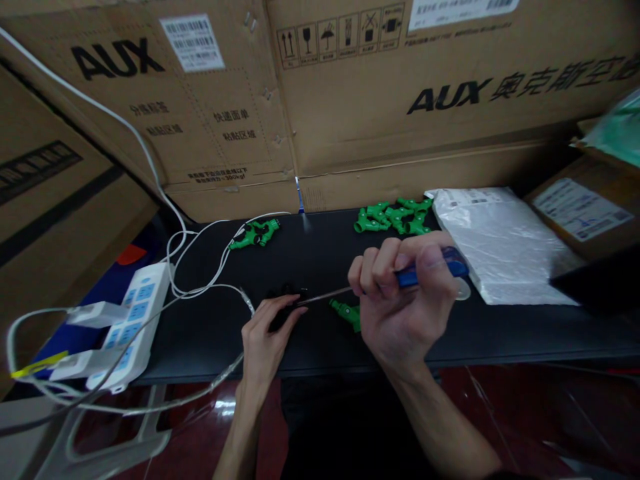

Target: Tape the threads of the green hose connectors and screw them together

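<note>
My right hand (405,300) is wrapped round the blue handle of a screwdriver (327,295). Its thin metal shaft points left, and the tip reaches the fingers of my left hand (267,330). Those fingers are closed in a pinch on a small dark part (280,319), mostly hidden and hard to tell from the black table. A green plastic fitting (347,313) lies just left of my right wrist, partly covered by that hand. Close to my right hand's knuckles is a small clear round disc (462,289).
Green fittings lie in a cluster (395,217) at the back and a smaller group (255,233) at back left. A white power strip (135,320) with trailing cables (200,293) stands left. At right are a white plastic parcel (505,247) and boxes; large cartons (350,120) wall the back.
</note>
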`<action>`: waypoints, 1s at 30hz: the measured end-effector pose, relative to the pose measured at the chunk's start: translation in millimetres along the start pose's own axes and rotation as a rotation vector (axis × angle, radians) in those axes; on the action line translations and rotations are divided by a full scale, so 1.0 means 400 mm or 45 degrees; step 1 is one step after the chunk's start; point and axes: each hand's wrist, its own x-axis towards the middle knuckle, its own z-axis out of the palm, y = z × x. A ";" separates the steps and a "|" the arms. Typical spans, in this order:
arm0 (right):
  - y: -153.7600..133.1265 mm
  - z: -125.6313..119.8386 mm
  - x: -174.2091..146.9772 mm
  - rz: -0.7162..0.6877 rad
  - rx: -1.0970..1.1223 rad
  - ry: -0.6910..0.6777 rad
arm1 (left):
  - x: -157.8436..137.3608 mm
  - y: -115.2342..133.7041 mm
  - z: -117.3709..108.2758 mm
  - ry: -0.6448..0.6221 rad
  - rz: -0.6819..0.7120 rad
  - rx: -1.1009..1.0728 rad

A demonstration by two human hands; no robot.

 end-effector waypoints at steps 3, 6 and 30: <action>0.006 -0.004 -0.005 0.012 -0.039 0.026 | 0.001 -0.003 0.000 0.009 0.032 0.000; 0.008 -0.004 -0.008 0.026 -0.032 0.035 | 0.001 -0.006 0.000 0.012 0.036 0.000; 0.007 -0.031 -0.014 0.894 -0.497 -0.060 | 0.000 -0.017 -0.003 0.243 -0.481 -0.368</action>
